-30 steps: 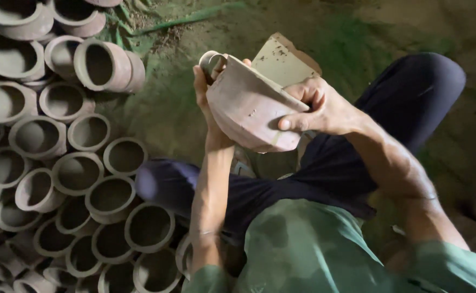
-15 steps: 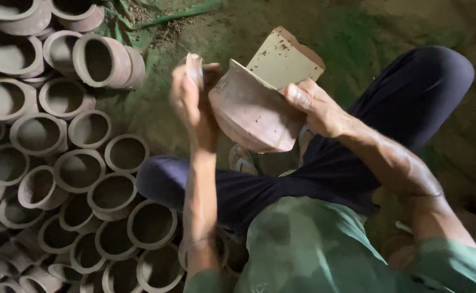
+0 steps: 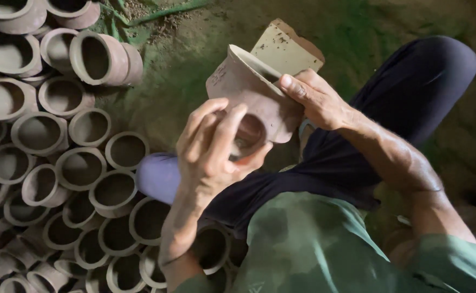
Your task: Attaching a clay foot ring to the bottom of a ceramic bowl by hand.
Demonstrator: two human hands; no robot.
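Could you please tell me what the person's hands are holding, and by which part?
Both hold one clay pot: right hand at its rim, left hand at its base.

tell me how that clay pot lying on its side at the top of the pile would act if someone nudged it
The tipped pot would probably roll, since its round wall rests on the ground. Its matte, unglazed-looking surface should grip rather than slip. It seems brittle, so knocking the neighbouring pots might chip it.

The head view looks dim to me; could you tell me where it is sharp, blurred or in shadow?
Head view: soft, dim light with no glare; the clay pot and right hand are fairly sharp; the left hand is slightly blurred; the stacked pots fade into shadow at the lower left; the frame edges look bent by a wide lens.
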